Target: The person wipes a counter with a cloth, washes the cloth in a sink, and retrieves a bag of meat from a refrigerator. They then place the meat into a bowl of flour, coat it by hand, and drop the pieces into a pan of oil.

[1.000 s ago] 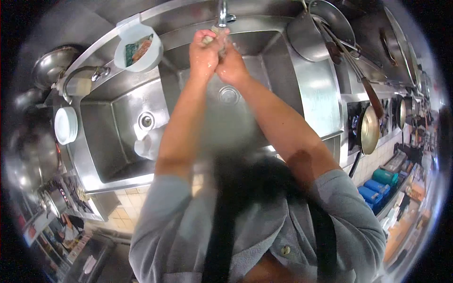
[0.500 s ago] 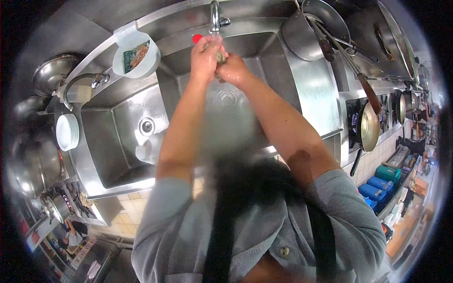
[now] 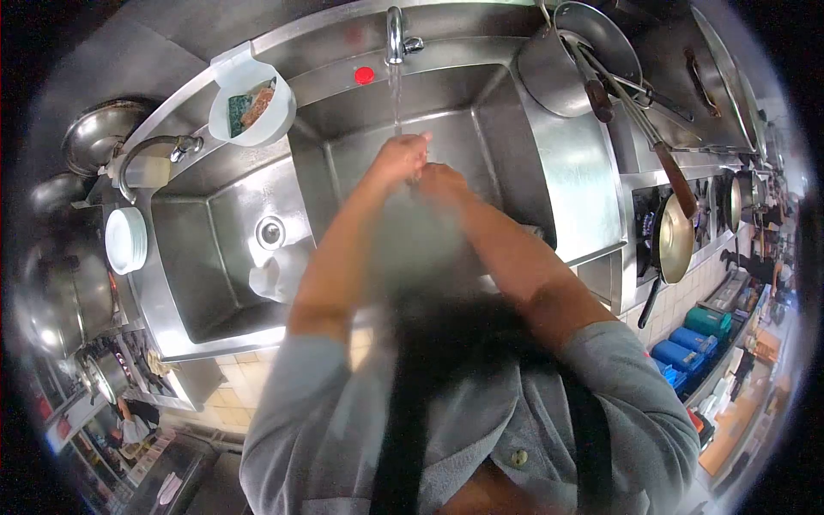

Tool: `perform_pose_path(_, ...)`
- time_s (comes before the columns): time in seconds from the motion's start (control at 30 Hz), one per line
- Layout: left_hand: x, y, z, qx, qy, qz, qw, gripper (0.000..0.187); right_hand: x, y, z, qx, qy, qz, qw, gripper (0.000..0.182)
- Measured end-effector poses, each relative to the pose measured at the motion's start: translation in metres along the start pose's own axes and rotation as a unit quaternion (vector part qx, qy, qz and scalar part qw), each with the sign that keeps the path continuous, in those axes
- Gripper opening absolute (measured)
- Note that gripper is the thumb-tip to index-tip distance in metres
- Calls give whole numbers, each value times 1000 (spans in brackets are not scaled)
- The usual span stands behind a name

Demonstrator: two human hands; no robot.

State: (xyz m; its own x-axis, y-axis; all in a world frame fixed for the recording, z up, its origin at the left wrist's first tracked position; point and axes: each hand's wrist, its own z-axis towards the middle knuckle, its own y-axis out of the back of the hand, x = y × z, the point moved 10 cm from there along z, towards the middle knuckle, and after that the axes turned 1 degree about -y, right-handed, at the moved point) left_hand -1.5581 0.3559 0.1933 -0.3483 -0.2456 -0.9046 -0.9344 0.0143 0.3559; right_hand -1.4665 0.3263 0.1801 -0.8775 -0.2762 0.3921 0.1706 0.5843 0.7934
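Your left hand (image 3: pixel 399 159) and right hand (image 3: pixel 439 182) meet over the middle of the right sink basin (image 3: pixel 515 163), touching each other beneath the thin stream of water (image 3: pixel 395 99) that falls from the tap (image 3: pixel 395 33) on the back rim. Both hands look loosely curled, fingers pressed together; you cannot tell whether they hold anything between them. A red button (image 3: pixel 365 75) sits on the back wall just left of the tap. A white bowl with sponges (image 3: pixel 251 101) hangs on the rim between the two basins. A stack of white plates (image 3: pixel 126 240) stands by the left edge of the surface, and a pot (image 3: pixel 558 73) with ladles at the right.
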Motion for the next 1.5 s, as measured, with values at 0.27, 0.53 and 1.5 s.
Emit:
perform_pose_path(0.27,50,45,1,-75,76,-201,974,18,-118,89,77,-83,-41,126,988,70)
perform_pose_path(0.53,123,26,-93,-71,197,-275,938,26,-152,219,143,-312,-73,122,939,48)
perform_pose_path(1.5,45,18,20,-182,51,-491,851,18,15,98,59,-224,186,328,899,44)
